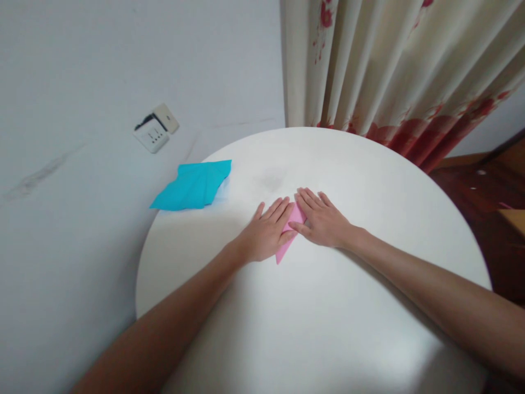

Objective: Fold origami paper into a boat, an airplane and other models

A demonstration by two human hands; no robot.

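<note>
A small folded piece of pink paper (298,214) lies on the white round table (262,312), its narrow point aimed toward me. My left hand (266,232) rests flat over its left side, fingers stretched out and pointing away. From the right, my right hand (322,219) lies flat with fingers extended, covering the paper's right edge. Both thumbs reach inward over the pink surface. Much of the paper is hidden beneath the two hands, so its full outline cannot be made out.
A creased bright blue sheet (194,186) sits at the table's far left edge, partly overhanging it. Behind it, a wall socket (151,134) is set in the pale wall. A cream curtain with red flowers (377,71) hangs beyond the table's far right side.
</note>
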